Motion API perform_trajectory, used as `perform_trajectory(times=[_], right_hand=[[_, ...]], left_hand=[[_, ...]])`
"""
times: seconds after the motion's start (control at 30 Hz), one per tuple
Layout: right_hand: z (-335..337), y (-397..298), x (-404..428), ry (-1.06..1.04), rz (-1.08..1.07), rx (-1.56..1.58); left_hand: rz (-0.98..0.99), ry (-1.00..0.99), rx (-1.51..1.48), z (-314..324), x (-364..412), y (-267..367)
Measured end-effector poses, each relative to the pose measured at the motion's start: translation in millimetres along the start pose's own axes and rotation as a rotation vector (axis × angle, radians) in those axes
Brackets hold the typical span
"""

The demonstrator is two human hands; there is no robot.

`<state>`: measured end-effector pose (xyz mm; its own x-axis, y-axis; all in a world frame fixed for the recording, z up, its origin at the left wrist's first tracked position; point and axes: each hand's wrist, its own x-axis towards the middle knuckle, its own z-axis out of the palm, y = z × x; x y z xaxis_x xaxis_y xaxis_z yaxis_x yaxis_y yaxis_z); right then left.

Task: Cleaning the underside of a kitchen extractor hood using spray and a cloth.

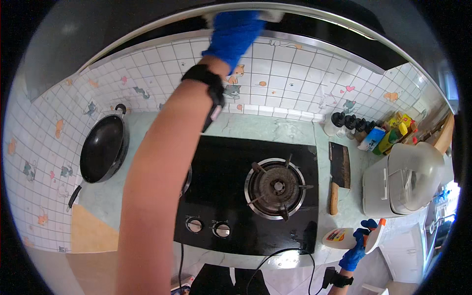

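Observation:
My left hand, in a blue glove, reaches up to the black range hood. It presses a whitish cloth against the hood's underside; the palm and most of the cloth are hidden behind the glove. At the lower right, my right hand, also gloved in blue, grips the neck of a white spray bottle with an orange nozzle. The bottle's labelled body is near the counter's front edge, beside the black gas cooktop. My left forearm crosses in front of the cooktop's left side.
A frying pan leans against the tiled wall on the left. Right of the burner lies a cleaver. A white lidded container and several seasoning jars stand on the right. A black cable loops over the counter's front edge.

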<state>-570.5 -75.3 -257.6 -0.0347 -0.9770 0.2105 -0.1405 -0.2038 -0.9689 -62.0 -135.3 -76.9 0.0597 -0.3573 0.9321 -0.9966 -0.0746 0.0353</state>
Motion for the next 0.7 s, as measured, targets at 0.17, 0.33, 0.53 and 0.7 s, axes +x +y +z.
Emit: perform_trajectory(times=[0.17, 0.33, 0.53, 0.7], right_hand=[[-9.2, 14.3, 5.1, 0.018, -0.069, 0.054], [-20.9, 31.6, 9.2, -0.005, -0.057, 0.06], [-22.8, 27.6, 10.9, -0.011, 0.0, 0.049], [-15.5, 35.4, 9.9, 0.027, -0.063, 0.048]], left_hand=[[0.218, 0.022, 0.659, -74.6, -32.6, -97.4], [-0.037, 0.122, 0.57, -98.4, -34.4, -101.4], [0.203, 0.315, 0.274, 1.1, -19.9, -12.1], [-0.008, -0.039, -0.159, 81.3, 4.2, 32.6]])
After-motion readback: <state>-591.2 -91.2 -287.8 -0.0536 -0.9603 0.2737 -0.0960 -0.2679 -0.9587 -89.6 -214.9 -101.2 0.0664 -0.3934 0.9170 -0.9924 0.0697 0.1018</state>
